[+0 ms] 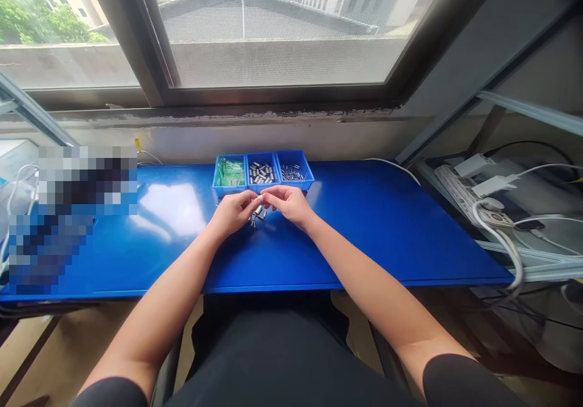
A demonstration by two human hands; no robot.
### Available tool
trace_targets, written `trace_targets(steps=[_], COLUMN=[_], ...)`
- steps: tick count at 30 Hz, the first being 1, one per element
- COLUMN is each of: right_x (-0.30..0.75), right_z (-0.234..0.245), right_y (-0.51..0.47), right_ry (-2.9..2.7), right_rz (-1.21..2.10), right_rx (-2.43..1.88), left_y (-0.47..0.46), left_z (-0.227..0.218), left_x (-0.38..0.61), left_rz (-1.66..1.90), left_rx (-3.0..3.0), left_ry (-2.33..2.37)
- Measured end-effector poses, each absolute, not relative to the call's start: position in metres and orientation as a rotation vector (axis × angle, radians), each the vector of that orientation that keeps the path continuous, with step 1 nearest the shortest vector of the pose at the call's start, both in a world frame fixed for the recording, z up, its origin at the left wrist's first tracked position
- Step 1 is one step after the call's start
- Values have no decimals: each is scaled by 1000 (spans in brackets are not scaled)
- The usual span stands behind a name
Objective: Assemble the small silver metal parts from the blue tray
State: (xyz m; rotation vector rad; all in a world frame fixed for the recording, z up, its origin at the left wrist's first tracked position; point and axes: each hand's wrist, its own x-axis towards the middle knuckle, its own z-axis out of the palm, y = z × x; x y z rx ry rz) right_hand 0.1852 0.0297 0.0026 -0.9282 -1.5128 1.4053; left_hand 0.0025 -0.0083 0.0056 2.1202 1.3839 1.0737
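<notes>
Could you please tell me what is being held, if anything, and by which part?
I cannot tell: the left hand and right hand are close together; anything pinched there is indistinct.

- Left hand (pixel 234 212), right hand (pixel 291 205): two hands.
- Blue bins (pixel 228 191): three.
- Blue table (pixel 387 225): one.
- Short metal cylinders (pixel 262 174), middle bin (pixel 262 186): many, overlapping, uncountable.
- Thin metal pins (pixel 290 172), right bin (pixel 304 160): several, too small to count.
- Loose metal pieces (pixel 258 213), partly hidden: several.
- Power strip (pixel 471 195): one.

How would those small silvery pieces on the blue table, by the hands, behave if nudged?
The silvery pieces look narrow and rounded, so they'd probably roll. Their metallic shine suggests they're stiff, and perhaps slippery.
</notes>
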Motion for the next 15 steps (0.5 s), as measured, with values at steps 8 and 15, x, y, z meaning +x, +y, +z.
trace_targets(steps=[8,15], right_x=[186,185], right_z=[2,3], right_y=[30,29], right_ry=[-1492,-1555], right_rz=[1414,1407], right_rx=[-930,-918], left_y=[-9,-7], left_z=[5,5], left_x=[3,2], left_rz=[1133,1098], left_rx=[2089,2113], left_ry=[1382,1434])
